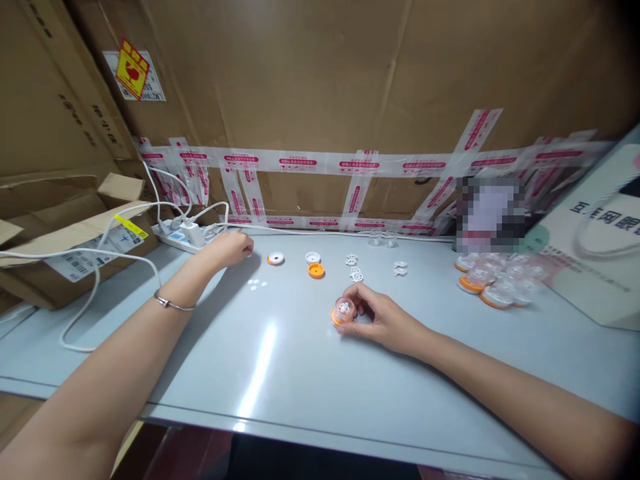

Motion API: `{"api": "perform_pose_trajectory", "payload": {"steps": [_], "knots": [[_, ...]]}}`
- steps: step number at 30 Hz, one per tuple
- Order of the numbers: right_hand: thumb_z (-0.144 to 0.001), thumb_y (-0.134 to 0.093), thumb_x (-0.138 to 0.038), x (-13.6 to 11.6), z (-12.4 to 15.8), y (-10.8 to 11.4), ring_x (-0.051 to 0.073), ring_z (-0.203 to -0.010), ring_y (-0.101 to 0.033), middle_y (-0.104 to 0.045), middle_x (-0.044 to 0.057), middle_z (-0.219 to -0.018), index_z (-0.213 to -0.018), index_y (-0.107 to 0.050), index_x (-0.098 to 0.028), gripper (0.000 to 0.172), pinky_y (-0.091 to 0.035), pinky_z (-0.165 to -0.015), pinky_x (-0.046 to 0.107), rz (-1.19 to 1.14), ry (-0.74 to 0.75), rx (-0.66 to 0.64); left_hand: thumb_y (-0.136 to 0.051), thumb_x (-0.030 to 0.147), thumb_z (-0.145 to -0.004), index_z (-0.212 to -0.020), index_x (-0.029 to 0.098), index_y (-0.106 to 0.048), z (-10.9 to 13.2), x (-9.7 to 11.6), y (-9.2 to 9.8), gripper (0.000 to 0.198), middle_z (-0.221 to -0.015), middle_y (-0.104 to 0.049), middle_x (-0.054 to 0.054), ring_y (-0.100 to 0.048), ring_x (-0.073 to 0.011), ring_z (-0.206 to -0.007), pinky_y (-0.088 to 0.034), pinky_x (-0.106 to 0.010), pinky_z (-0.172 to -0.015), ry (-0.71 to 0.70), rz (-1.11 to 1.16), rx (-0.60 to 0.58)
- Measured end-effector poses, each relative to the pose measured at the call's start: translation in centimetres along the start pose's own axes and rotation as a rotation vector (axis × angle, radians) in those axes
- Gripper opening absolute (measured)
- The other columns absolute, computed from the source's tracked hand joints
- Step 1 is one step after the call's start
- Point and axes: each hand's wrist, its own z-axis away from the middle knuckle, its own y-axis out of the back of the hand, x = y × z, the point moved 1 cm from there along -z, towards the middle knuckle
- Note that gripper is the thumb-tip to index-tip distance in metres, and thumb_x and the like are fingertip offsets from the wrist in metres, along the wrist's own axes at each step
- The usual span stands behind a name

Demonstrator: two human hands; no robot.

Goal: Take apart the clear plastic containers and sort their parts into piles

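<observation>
My right hand (373, 315) is closed round a small round piece with a clear dome and orange base (343, 311); white parts show inside the dome. Toward the back left, my left hand (233, 249) is curled shut close to the tabletop, and whatever its fingertips hold is hidden. Several small white discs (254, 283) lie just in front of it. To its right are a white ring on an orange base (275, 258), a white ring (313, 257) and an orange ring (316, 271). White gear-like parts (355, 274) and small white wavy parts (400, 269) lie farther right.
Several domed pieces (493, 283) cluster at the right, beside a printed white bag (590, 247). Clear domes (383, 239) stand at the back. On the left are a power strip (185, 235), loose white cables and an open carton (75, 240). A large taped carton (300, 87) walls the back.
</observation>
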Motion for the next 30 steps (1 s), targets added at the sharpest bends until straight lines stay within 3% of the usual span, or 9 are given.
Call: {"api": "perform_pose_trajectory", "payload": {"steps": [3, 8, 13, 16, 20, 23, 27, 30], "knots": [[-0.068, -0.067, -0.041, -0.1, 0.0, 0.0, 0.012, -0.072, -0.048, -0.057, 0.000, -0.083, -0.089, -0.048, -0.020, 0.035, -0.039, -0.065, 0.022, 0.005, 0.001, -0.007, -0.040, 0.024, -0.078, -0.085, 0.018, -0.064, 0.4, 0.7, 0.7, 0.025, -0.089, -0.065, -0.008, -0.059, -0.0218, -0.080, -0.039, -0.028, -0.065, -0.035, -0.078, 0.083], [-0.070, -0.066, -0.037, -0.1, 0.1, 0.0, 0.012, -0.074, -0.048, -0.056, 0.000, -0.086, -0.090, -0.051, -0.019, 0.031, -0.039, -0.066, 0.022, 0.029, 0.042, -0.008, -0.037, 0.025, -0.085, -0.087, 0.015, -0.062, 1.2, 3.3, 2.9, 0.027, -0.086, -0.062, -0.008, -0.057, -0.0211, -0.080, -0.037, -0.030, -0.067, -0.115, -0.149, 0.326], [-0.067, -0.068, -0.042, 0.0, 0.0, -0.1, 0.011, -0.067, -0.043, -0.050, -0.001, -0.077, -0.087, -0.053, -0.019, 0.034, -0.036, -0.060, 0.022, 0.103, 0.046, 0.049, -0.036, 0.021, -0.088, -0.072, 0.015, -0.059, 2.8, 7.9, 5.1, 0.029, -0.072, -0.059, -0.006, -0.053, -0.0179, -0.072, -0.032, -0.031, -0.064, -0.342, -0.227, 0.580], [-0.067, -0.067, -0.044, 0.1, -0.1, -0.2, 0.009, -0.061, -0.039, -0.045, -0.003, -0.070, -0.087, -0.053, -0.019, 0.035, -0.033, -0.056, 0.021, 0.111, 0.038, 0.046, -0.037, 0.029, -0.089, -0.075, 0.016, -0.058, 4.3, 11.3, 5.7, 0.029, -0.071, -0.059, -0.004, -0.051, -0.0153, -0.067, -0.029, -0.030, -0.061, -0.520, -0.122, 0.690], [-0.070, -0.065, -0.045, 0.1, -0.1, -0.2, 0.009, -0.061, -0.039, -0.046, -0.004, -0.070, -0.096, -0.050, -0.020, 0.040, -0.033, -0.056, 0.021, 0.070, 0.059, 0.034, -0.036, 0.056, -0.083, -0.073, 0.015, -0.055, 5.9, 14.6, 5.4, 0.047, -0.068, -0.058, -0.004, -0.052, -0.0167, -0.066, -0.030, -0.031, -0.063, -0.695, 0.040, 0.550], [-0.071, -0.063, -0.045, 0.1, 0.0, -0.2, 0.009, -0.060, -0.040, -0.046, -0.004, -0.070, -0.101, -0.046, -0.020, 0.042, -0.033, -0.055, 0.021, 0.023, 0.031, 0.052, -0.038, 0.072, -0.071, -0.077, 0.015, -0.052, 6.1, 15.6, 4.5, 0.059, -0.071, -0.058, -0.005, -0.053, -0.0188, -0.068, -0.032, -0.031, -0.065, -0.652, 0.191, 0.398], [-0.072, -0.063, -0.044, 0.0, 0.0, -0.4, 0.009, -0.057, -0.037, -0.043, -0.005, -0.065, -0.090, -0.048, -0.020, 0.034, -0.031, -0.052, 0.021, 0.002, 0.012, 0.045, -0.049, 0.076, -0.059, -0.078, 0.017, -0.048, 5.6, 16.2, 3.1, 0.062, -0.073, -0.056, -0.003, -0.053, -0.0187, -0.068, -0.034, -0.029, -0.063, -0.547, 0.408, 0.247], [-0.070, -0.065, -0.043, -0.1, -0.1, -0.6, 0.009, -0.058, -0.038, -0.045, -0.005, -0.065, -0.082, -0.048, -0.019, 0.032, -0.031, -0.053, 0.020, 0.005, 0.021, 0.030, -0.054, 0.071, -0.061, -0.075, 0.018, -0.044, 5.3, 17.0, 2.2, 0.055, -0.073, -0.055, -0.001, -0.051, -0.0160, -0.066, -0.034, -0.025, -0.059, -0.535, 0.563, 0.192]]}}
